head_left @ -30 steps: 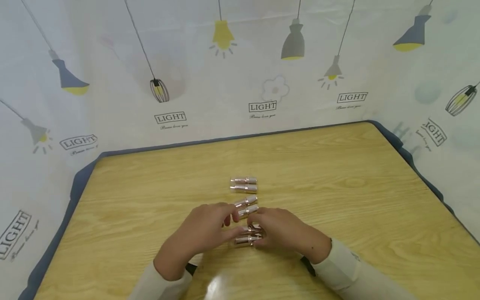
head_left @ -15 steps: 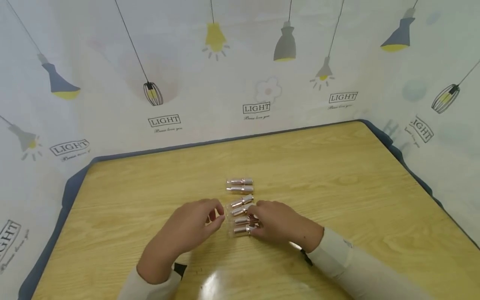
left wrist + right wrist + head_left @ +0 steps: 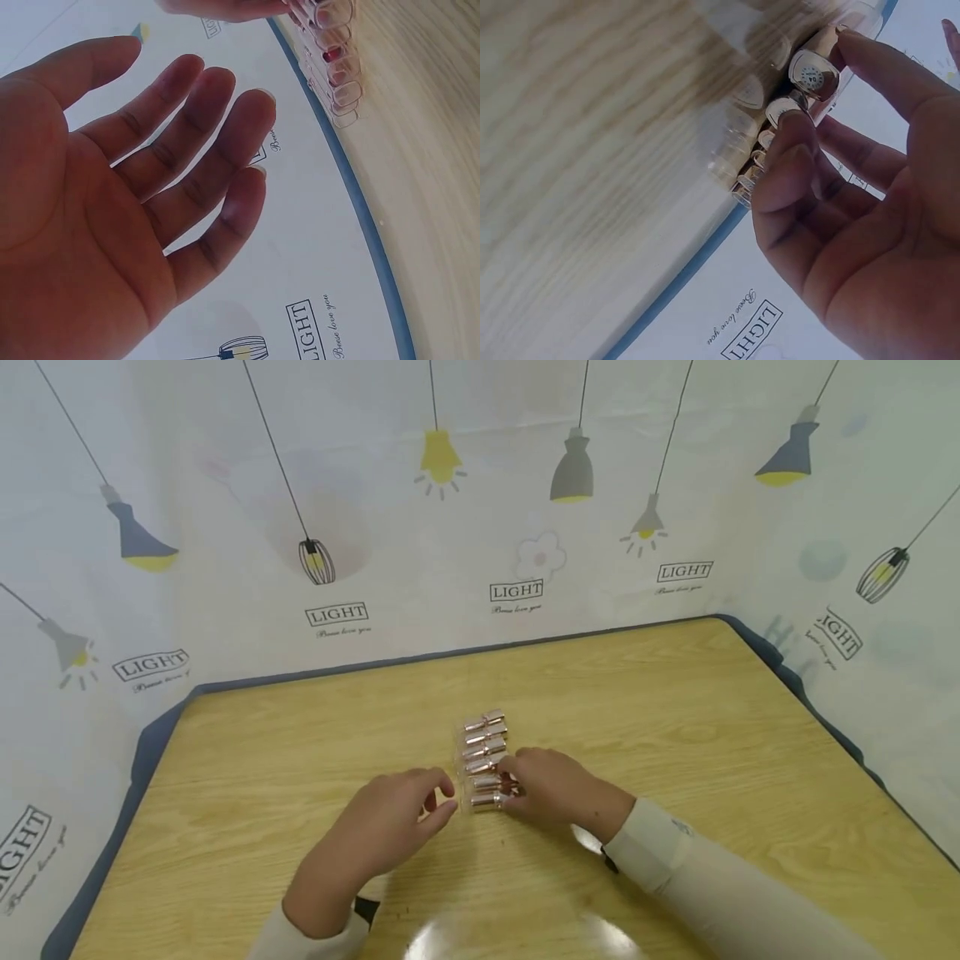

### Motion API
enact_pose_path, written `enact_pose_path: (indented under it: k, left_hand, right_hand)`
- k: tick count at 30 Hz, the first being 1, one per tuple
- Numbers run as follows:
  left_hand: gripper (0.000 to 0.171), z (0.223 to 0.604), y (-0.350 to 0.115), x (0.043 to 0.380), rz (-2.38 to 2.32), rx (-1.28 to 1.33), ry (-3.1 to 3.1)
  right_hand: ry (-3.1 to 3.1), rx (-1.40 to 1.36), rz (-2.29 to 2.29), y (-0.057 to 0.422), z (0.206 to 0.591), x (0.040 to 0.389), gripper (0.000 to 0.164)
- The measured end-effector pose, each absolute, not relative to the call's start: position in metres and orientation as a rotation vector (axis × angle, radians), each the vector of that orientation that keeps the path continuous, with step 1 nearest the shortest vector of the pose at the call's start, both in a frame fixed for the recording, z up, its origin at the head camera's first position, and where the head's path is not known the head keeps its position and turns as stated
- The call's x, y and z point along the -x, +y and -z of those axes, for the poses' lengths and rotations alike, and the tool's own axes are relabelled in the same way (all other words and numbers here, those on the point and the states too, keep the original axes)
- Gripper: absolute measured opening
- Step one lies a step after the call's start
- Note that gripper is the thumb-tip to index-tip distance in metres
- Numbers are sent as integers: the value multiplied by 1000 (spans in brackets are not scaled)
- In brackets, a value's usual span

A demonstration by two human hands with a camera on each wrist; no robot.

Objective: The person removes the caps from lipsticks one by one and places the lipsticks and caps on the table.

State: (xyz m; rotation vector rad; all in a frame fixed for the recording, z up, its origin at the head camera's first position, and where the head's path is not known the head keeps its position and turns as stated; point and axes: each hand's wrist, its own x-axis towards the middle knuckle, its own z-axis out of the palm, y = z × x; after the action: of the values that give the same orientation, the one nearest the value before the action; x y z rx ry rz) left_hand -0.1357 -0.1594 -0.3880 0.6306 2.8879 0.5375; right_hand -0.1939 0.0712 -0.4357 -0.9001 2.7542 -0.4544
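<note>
Several rose-gold lipsticks (image 3: 486,747) with clear caps lie side by side in a column on the table, the far ones slightly slanted. My right hand (image 3: 558,787) grips the nearest ones at their right ends. In the right wrist view, the thumb presses the side of a lipstick (image 3: 815,75) with a round label on its end, and the curled fingers lie against the others. My left hand (image 3: 390,817) hovers left of the column, holding nothing. Its relaxed fingers and bare palm show in the left wrist view, apart from the clear cap ends (image 3: 345,71).
The wood-grain table (image 3: 300,735) has a dark blue edging (image 3: 375,664) along its far side. Behind it hangs a white cloth (image 3: 420,552) printed with lamps and the word LIGHT. Light glares off the table's near part.
The near lipsticks have slid away from me in my right hand, closing the gaps between the groups into one column. My left hand has let go and drawn back to the left.
</note>
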Motion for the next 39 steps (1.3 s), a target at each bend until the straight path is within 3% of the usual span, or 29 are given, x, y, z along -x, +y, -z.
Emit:
enact_pose_path:
  k: [18,25,31,39]
  left_hand:
    - [17,389,-156,131,-560,-666,2865]
    - [18,384,-155,126,-540,-665,2868]
    - [20,380,-154,123,-519,-666,2854]
    - [24,380,-152,121,-517,-709,2860]
  right_hand:
    - [2767,825,388,63,438,223,14]
    - [2853,839,485,63,438,214,30]
    - [2884,891,494,60,438,208,16]
    - [2924,893,431,60,442,207,16]
